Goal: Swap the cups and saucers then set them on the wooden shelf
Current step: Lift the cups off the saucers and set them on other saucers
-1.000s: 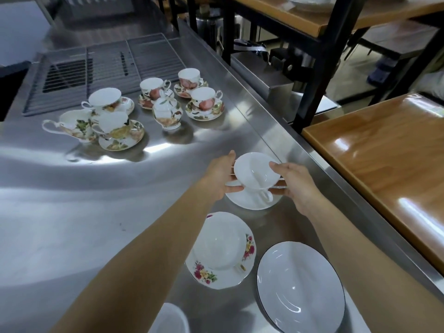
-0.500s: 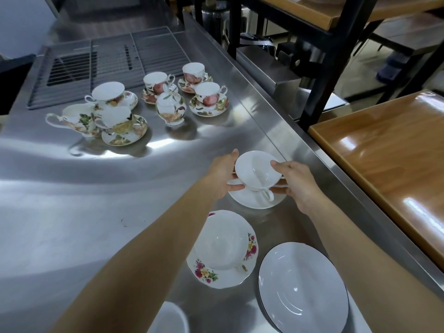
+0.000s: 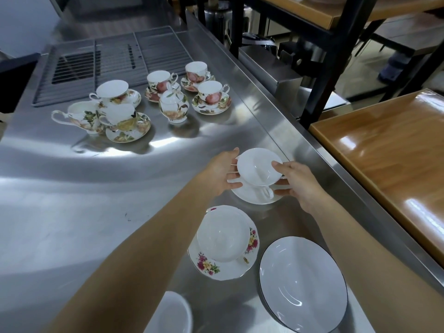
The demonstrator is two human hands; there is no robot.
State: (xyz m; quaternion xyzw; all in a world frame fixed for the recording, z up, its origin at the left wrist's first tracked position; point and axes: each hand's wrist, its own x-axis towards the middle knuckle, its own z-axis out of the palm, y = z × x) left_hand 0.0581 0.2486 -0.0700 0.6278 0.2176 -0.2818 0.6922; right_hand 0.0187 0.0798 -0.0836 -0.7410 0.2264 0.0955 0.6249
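A plain white cup (image 3: 258,167) sits on a plain white saucer (image 3: 249,197) near the steel counter's right edge, handle toward me. My left hand (image 3: 222,170) holds the cup and saucer from the left, fingers spread. From the right, my right hand (image 3: 296,180) grips them, thumb on the cup's rim. Closer to me, a white cup (image 3: 222,236) rests on a floral-rimmed saucer (image 3: 209,264). The wooden shelf (image 3: 394,150) lies to the right, beyond the counter edge.
A black-rimmed white plate (image 3: 302,284) lies at the front right, and another white dish (image 3: 174,313) at the bottom edge. Several floral cups on saucers (image 3: 211,97), a sugar pot (image 3: 174,105) and a creamer (image 3: 79,116) stand at the back, before a wire grate (image 3: 108,63).
Both hands stay on the white cup and saucer, closing a little tighter around them. The camera has drifted slightly; nothing else moved.
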